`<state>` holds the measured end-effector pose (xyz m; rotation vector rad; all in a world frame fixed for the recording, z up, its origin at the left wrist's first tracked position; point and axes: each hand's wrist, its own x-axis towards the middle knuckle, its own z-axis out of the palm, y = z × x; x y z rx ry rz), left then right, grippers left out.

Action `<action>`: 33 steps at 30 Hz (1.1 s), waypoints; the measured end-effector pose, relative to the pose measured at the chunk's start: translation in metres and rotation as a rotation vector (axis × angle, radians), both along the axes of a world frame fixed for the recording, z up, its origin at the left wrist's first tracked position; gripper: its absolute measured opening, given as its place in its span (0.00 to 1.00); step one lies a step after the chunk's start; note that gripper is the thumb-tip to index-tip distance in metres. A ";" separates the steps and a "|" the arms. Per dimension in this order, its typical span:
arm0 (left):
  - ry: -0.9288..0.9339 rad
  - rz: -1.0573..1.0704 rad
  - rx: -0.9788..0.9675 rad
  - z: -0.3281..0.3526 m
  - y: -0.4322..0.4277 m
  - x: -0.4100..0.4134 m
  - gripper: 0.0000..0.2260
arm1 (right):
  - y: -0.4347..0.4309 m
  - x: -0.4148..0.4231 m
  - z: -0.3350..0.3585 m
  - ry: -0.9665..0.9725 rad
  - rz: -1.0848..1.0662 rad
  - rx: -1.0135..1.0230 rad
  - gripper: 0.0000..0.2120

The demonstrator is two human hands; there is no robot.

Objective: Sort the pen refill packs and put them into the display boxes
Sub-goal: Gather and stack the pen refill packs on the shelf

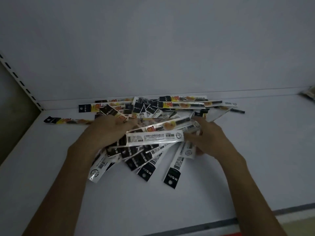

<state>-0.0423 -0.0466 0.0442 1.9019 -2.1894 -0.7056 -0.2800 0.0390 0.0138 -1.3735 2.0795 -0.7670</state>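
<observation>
Pen refill packs [153, 137], long narrow sleeves with black header cards, lie heaped in the middle of a white shelf [170, 201], beyond the grey strip [221, 222] along its near edge. The nearest packs fan out toward the viewer, their black ends pointing down and to the near right and their other ends gathered between the 2 hands. 1 pack sits barcode side up on top of this fan, its long axis running left to right from hand to hand. The left hand [105, 132] rests palm down on the left of the heap; its fingertips are hidden among the packs, so I cannot tell whether they close on anything. The right hand [213, 140] meets the right end of the fan, with thumb and fingers curled round several pack ends in a narrow grasp. Both hands are about equally near the fan, so gathering it looks like a job for both, squeezing inward along the packs' width. Behind the hands more packs lie crossed, mostly left to right, reaching the back of the shelf. A single pack [66, 120] lies apart to the left. The back panel [153, 48] is plain and pale, a slotted upright [20, 82] climbs the left side, and a blurred item [308, 93] sits at the far right. No display boxes are in view.
</observation>
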 end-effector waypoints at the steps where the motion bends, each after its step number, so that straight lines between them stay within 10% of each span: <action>1: -0.055 0.002 -0.184 -0.002 0.003 0.007 0.19 | 0.001 -0.001 0.001 -0.008 -0.017 -0.029 0.26; 4: 0.106 0.011 -0.545 -0.002 0.000 0.011 0.25 | 0.007 -0.006 0.003 0.037 -0.121 -0.073 0.28; 8: -0.002 -0.193 -0.199 -0.014 -0.001 0.004 0.43 | 0.013 0.019 0.004 0.047 -0.075 0.026 0.37; 12: -0.309 -0.137 -0.269 -0.028 0.018 -0.008 0.34 | 0.007 0.043 0.001 0.097 0.037 0.013 0.44; 18: 0.200 -0.074 -0.118 -0.007 0.032 -0.001 0.21 | -0.029 0.053 0.003 0.171 -0.019 -0.068 0.30; 22: 0.331 -0.122 -0.364 -0.002 0.014 0.022 0.16 | -0.035 0.040 0.008 0.055 -0.018 -0.165 0.31; 27: -0.004 -0.093 -0.456 -0.028 -0.035 0.069 0.28 | -0.039 -0.025 0.013 0.356 -0.108 -0.289 0.18; 33: -0.044 -0.023 -0.248 -0.053 -0.067 0.073 0.34 | -0.053 -0.079 -0.011 0.391 -0.100 0.001 0.34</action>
